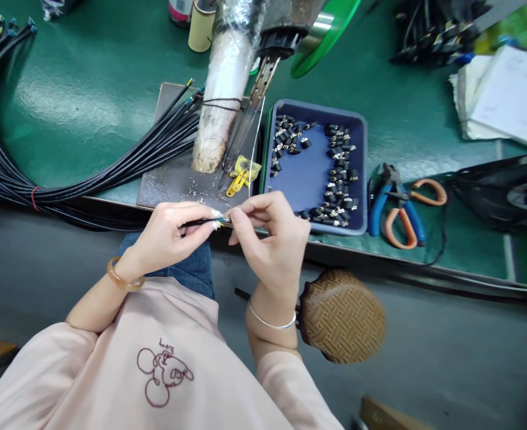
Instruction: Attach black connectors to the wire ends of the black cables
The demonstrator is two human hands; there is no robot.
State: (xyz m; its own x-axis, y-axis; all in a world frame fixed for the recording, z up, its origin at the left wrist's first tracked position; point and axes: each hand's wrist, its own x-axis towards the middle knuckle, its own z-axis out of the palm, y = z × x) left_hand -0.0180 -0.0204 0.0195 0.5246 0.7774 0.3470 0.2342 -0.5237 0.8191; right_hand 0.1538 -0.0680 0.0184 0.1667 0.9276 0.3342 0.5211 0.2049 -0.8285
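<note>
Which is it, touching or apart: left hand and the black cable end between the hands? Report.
Touching: the head view shows the left hand pinching the black cable end between thumb and fingertips.

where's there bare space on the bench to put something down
Bare green bench lies between the blue bin and the papers, and beyond the black cable bundle on the left. The dark board, near the left hand and right hand, is crowded with cables and a yellow clip.
</note>
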